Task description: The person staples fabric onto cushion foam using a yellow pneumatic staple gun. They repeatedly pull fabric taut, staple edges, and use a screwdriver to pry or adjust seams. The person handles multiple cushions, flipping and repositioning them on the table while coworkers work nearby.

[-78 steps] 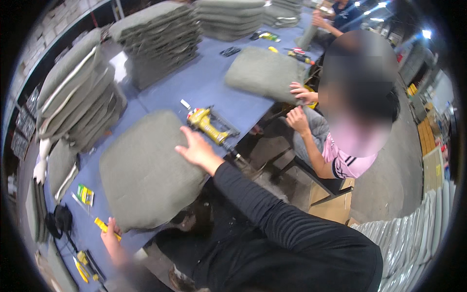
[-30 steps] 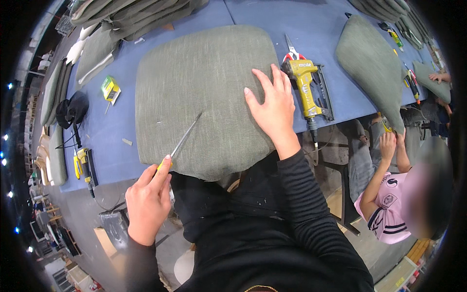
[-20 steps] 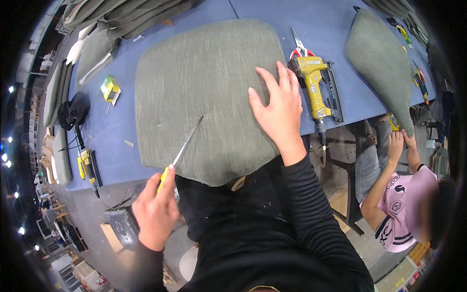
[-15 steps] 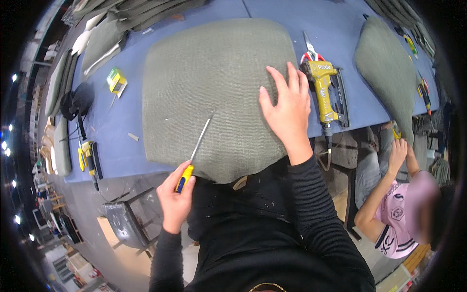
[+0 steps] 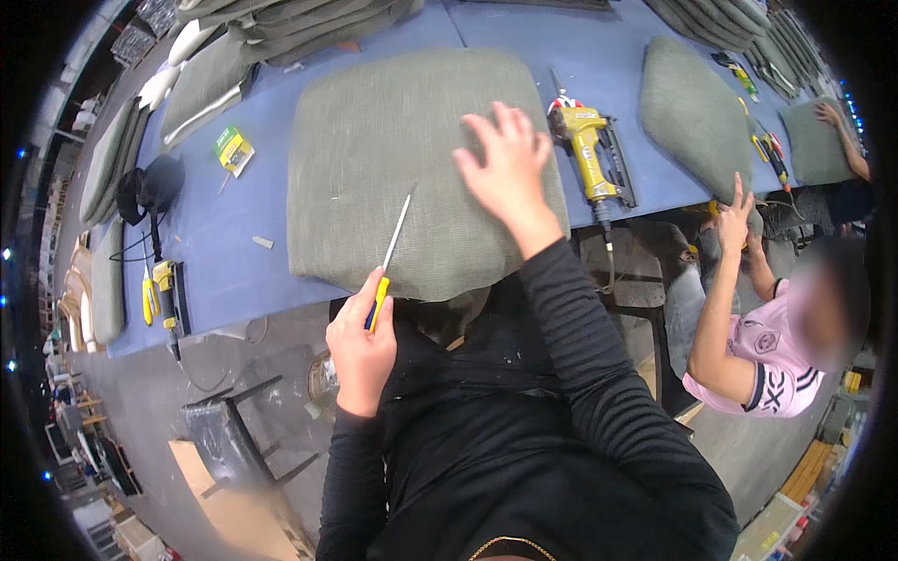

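A grey-green fabric seat cushion [image 5: 393,140] lies in front of me, its near edge reaching the table's front edge. My left hand [image 5: 363,335] is closed around the yellow and blue handle of a screwdriver [image 5: 398,232], whose long metal shaft points away from me over the cushion. Whether the tip touches the fabric I cannot tell. On the right part of the cushion, my right hand [image 5: 508,173] is open with its fingers spread. Just right of the cushion lies a yellow staple gun [image 5: 587,154], with red-handled scissors [image 5: 563,99] partly hidden behind it.
The blue table [image 5: 224,280] also bears a small yellow-green box [image 5: 233,151] and a second staple gun [image 5: 167,297] at left. Stacked covered pieces [image 5: 309,23] line the back. At right, a person in pink [image 5: 758,346] handles another cushion [image 5: 694,117]. A dark stool [image 5: 234,439] stands below.
My right hand has shifted left and inward over the cushion. The screwdriver has moved slightly, its shaft now steeper in view. The whole view has shifted, and the co-worker's hand has risen.
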